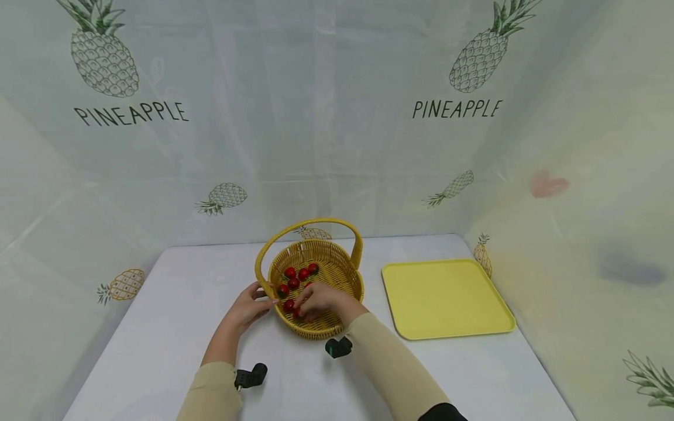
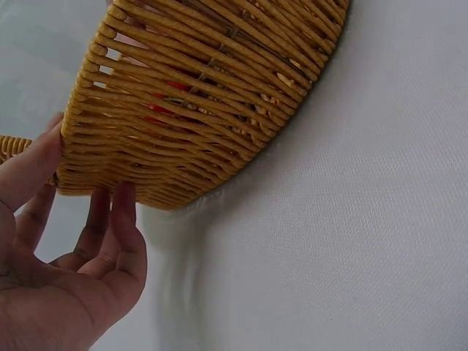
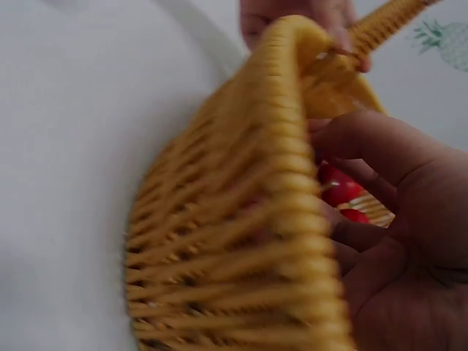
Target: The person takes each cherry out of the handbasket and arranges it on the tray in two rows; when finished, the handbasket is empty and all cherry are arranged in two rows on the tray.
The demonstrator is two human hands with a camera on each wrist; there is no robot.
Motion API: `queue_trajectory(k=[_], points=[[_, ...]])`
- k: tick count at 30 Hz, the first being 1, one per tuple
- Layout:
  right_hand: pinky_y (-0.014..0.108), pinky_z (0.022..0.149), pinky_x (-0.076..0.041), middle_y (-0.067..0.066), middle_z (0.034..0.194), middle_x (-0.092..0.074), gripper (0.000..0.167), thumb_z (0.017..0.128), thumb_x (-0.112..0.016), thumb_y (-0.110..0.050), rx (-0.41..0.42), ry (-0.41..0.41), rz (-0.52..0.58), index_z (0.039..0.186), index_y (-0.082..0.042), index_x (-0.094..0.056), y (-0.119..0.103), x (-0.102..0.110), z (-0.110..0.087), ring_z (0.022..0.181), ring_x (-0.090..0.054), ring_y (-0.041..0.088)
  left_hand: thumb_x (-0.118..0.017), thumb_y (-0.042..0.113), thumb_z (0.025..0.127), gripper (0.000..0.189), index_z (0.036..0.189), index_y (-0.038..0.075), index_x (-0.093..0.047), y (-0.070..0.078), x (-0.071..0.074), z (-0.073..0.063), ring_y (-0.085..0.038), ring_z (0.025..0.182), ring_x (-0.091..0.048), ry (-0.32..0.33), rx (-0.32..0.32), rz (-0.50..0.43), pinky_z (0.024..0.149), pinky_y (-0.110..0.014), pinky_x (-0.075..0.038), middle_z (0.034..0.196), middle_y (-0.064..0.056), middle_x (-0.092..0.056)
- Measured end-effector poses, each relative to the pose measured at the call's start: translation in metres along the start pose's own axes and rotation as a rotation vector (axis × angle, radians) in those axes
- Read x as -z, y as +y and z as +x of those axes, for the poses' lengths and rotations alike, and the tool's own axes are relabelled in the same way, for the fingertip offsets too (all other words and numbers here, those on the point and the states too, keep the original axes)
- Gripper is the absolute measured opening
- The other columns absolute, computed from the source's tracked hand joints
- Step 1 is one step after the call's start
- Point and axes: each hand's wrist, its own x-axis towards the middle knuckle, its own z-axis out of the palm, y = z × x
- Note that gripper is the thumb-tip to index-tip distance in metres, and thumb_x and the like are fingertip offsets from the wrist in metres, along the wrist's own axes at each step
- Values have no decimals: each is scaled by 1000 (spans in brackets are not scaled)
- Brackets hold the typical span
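A yellow wicker basket [image 1: 344,272] with a tall arched handle stands on the table, holding several small red tomatoes [image 1: 290,272], mostly on its left side. My left hand [image 1: 251,305] grips the basket's left rim near the foot of the handle. In the left wrist view its thumb lies at the rim and other fingertips [image 2: 124,196] touch the woven outer wall. My right hand [image 1: 321,299] reaches down inside the basket, fingers bent beside a tomato [image 1: 296,313]. In the right wrist view, tomatoes [image 3: 338,184] show between thumb and fingers; the rim hides the fingertips, so a hold is unclear.
A flat yellow tray [image 1: 447,298] lies on the table to the right of the basket. The white table [image 1: 295,386] meets a pale curtain [image 1: 326,146] printed with pineapples at the back and sides. The basket's handle [image 1: 321,221] arches above its far side.
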Motion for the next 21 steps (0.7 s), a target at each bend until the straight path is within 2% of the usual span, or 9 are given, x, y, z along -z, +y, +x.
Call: queue_trajectory(k=[6,12,15,19,21], points=[[49,86,-52,6,93,-70,18,84,-69,2,44,19,11,101,1,-73,-3,17,-16,87,-68,29,-73,6,87,53,134,1,-47,1,-2,-1,-27,103,-56,-1,5,5,86,-37,-50,133,-27,-45],[43,86,-53,2,94,-70,14,85,-72,-4,66,65,-63,98,-7,-74,-1,35,-31,84,-67,17,-73,7,87,58,137,1,-45,0,-2,-3,-25,103,-57,-22,7,-9,88,-38,-49,133,-26,-45],[42,85,-54,2,92,-70,14,86,-73,-5,85,82,-81,99,-7,-75,-1,41,-38,84,-67,17,-72,6,88,58,139,2,-44,0,-2,-3,-24,102,-57,-22,10,-16,90,-40,-48,133,-25,-46],[45,86,-53,4,92,-71,17,86,-72,-2,114,88,-69,103,-4,-74,-3,49,-48,85,-68,20,-71,8,90,57,139,2,-43,-2,0,-3,-21,99,-58,-34,-3,-22,90,-41,-48,134,-25,-45],[42,84,-54,4,93,-70,18,86,-72,-2,121,98,-83,104,-3,-74,-3,54,-52,85,-67,19,-70,8,90,57,140,2,-41,-3,0,-2,-20,98,-58,-42,-11,-27,90,-41,-47,134,-26,-45]])
